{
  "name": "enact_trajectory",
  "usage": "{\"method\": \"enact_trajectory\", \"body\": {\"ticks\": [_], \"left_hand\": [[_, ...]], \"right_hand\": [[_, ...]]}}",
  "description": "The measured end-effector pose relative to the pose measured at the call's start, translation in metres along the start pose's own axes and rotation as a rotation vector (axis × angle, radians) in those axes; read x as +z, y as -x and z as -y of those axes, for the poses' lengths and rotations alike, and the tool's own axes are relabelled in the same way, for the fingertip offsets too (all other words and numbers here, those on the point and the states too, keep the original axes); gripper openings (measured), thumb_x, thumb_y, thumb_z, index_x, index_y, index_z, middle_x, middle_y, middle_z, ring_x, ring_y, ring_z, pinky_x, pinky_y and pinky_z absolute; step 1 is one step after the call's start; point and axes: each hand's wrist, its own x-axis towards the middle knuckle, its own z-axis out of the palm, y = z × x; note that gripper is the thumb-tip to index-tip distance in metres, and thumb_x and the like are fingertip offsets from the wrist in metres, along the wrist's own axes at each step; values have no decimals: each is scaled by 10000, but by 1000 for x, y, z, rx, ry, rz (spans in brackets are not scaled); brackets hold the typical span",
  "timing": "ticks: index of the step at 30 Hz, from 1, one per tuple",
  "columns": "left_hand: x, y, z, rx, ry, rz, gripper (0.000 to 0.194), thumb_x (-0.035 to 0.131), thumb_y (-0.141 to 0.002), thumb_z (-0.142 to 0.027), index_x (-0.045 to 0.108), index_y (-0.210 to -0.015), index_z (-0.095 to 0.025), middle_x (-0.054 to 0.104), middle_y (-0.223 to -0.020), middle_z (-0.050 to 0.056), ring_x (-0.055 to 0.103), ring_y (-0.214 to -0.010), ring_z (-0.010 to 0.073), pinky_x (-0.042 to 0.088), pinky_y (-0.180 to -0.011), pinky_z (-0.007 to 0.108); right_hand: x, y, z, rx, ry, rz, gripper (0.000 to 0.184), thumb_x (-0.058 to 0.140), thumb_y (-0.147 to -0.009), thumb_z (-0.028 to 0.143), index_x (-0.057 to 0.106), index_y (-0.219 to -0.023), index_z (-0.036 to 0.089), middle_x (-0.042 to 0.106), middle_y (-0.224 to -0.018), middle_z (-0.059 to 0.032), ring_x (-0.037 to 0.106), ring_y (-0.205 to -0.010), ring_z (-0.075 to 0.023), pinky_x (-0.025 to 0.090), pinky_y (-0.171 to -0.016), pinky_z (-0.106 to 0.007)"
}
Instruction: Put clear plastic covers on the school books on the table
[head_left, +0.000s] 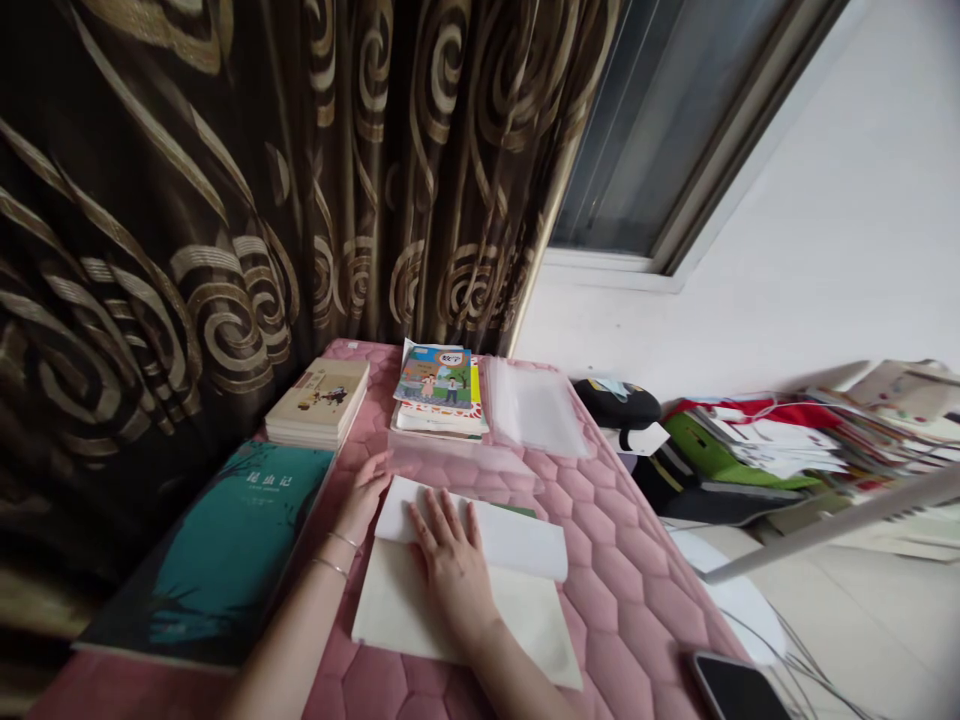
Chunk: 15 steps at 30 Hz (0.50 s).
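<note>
On the pink quilted pad (626, 600), the right hand (450, 570) lies open, its fingers spread and pressing down on a folded white paper sheet (480, 525). The left hand (364, 497) is open too, its fingertips at the sheet's upper left edge and gripping nothing that shows. The white sheet lies doubled over a cream paper sheet (457, 610) near the middle of the pad, with a sliver of green (517, 511) at its far edge. One fold stands made; a stack of textbooks (433, 390) and a clear plastic sleeve (534, 408) lie untouched at the pad's far end, beside a stack of cream books (319, 402). A teal book (217, 550) lies along its left side. What lies under the white sheet is hidden, and a phone (735, 690) at the pad's near corner is cut off.
</note>
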Motion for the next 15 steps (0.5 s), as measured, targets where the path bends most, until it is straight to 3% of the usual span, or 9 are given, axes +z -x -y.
{"method": "enact_trajectory", "body": {"ticks": [7,15], "left_hand": [[2,14,6,-42,-5,-13,826,664,-667,-436,395,-1396,-156,687,-936,45,650,-764,174,488,-688,284],[0,12,10,20,-114,1,764,627,-678,-417,453,-1370,-144,661,-858,21,603,-727,144,456,-649,242]], "right_hand": [[0,-1,1,-1,8,-8,559,452,-938,197,313,-1475,262,380,-1495,-85,310,-1391,-293,206,-1124,-564],[2,0,-2,-14,1,-4,549,443,-938,182,328,-1469,260,386,-1492,-78,313,-1390,-284,226,-1120,-544]]}}
